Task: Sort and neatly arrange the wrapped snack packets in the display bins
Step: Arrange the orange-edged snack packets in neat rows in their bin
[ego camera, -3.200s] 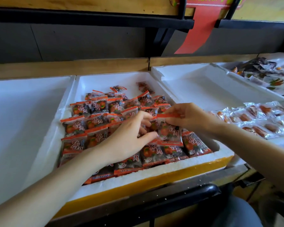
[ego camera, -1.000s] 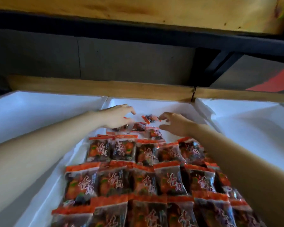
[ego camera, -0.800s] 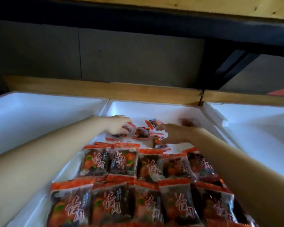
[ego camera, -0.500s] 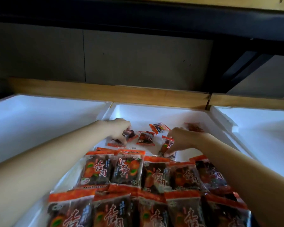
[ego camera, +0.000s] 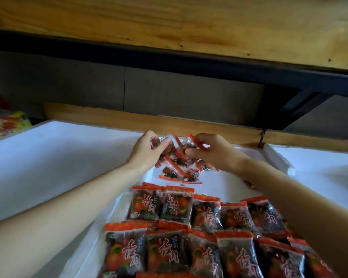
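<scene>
Lifted off the floor of the middle bin, the left hand and right hand each clutch loose packets above its far end, their count unclear. Arranged rows are cut off below.

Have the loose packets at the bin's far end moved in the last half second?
Yes: left hand and right hand have lifted several packets up off the bin floor; two others still lie there.

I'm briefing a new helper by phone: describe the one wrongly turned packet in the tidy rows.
Find the white foam bin of orange-and-dark packets. In its farthest tidy row, take the second packet from the left. Its white characters stand upside down; its neighbours' stand upright.
</scene>
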Action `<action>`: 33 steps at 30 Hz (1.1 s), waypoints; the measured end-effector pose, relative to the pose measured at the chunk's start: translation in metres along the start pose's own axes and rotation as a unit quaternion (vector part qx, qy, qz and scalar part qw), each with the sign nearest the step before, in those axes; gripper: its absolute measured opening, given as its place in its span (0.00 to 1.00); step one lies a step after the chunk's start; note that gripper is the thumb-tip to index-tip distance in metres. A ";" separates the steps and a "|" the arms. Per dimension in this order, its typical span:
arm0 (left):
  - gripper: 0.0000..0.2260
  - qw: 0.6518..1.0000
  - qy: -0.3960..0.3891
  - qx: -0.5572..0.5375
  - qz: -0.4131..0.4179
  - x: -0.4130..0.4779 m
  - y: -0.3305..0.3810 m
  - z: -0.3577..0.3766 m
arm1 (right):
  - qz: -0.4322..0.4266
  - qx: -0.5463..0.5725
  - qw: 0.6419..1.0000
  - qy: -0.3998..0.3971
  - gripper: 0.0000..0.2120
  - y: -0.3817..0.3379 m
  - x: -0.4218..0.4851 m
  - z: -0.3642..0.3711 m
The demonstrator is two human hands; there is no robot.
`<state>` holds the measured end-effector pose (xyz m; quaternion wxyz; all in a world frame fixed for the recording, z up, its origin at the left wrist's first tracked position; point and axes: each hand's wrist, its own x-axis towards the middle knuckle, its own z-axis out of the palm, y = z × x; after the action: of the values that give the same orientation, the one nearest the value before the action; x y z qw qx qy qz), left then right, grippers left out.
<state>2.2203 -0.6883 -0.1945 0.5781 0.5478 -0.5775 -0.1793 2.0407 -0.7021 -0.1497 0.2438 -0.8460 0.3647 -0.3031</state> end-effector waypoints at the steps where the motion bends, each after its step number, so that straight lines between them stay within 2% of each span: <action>1: 0.14 0.999 -0.004 -0.042 -0.027 -0.008 0.001 -0.002 | -0.014 0.001 1.000 -0.002 0.07 -0.008 -0.001 0.005; 4: 0.08 0.987 -0.005 -0.136 -0.087 -0.032 0.006 -0.012 | -0.034 0.001 0.999 0.018 0.09 -0.026 0.000 0.017; 7: 0.10 0.954 -0.062 -0.263 -0.133 -0.050 0.019 -0.030 | -0.034 -0.001 0.999 0.041 0.13 -0.038 0.004 0.025; 10: 0.14 0.962 -0.115 -0.217 -0.117 -0.061 0.028 -0.047 | -0.054 0.004 0.998 0.045 0.12 -0.048 0.008 0.037; 13: 0.11 0.978 -0.062 -0.180 -0.088 -0.066 0.026 -0.053 | -0.072 0.058 0.996 0.015 0.09 -0.056 0.010 0.046; 16: 0.12 0.975 -0.001 -0.196 -0.102 -0.066 0.019 -0.056 | -0.043 0.099 0.994 0.004 0.13 -0.045 0.019 0.046; 18: 0.11 0.972 0.018 -0.205 -0.112 -0.065 0.010 -0.059 | -0.006 0.042 0.998 0.038 0.12 -0.017 0.035 0.042; 20: 0.10 0.970 0.018 -0.213 -0.114 -0.066 0.003 -0.061 | 0.046 -0.067 0.996 0.046 0.10 0.023 0.051 0.035; 23: 0.10 0.968 0.022 -0.221 -0.118 -0.067 -0.003 -0.064 | 0.129 -0.190 0.973 -0.030 0.13 0.078 0.064 0.032; 26: 0.12 0.968 0.020 -0.219 -0.117 -0.067 -0.006 -0.066 | 0.144 -0.287 0.938 -0.132 0.19 0.105 0.068 0.037; 30: 0.13 0.975 0.018 -0.194 -0.109 -0.067 -0.007 -0.066 | 0.162 -0.293 0.929 -0.156 0.28 0.108 0.071 0.039; 33: 0.11 0.975 0.017 -0.191 -0.113 -0.066 -0.006 -0.065 | 0.165 -0.337 0.917 -0.135 0.26 0.107 0.072 0.041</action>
<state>2.2613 -0.6068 -0.2134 0.6575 0.4922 -0.4574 -0.3409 2.0590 -0.8150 -0.2218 0.0382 -0.8388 0.5431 -0.0007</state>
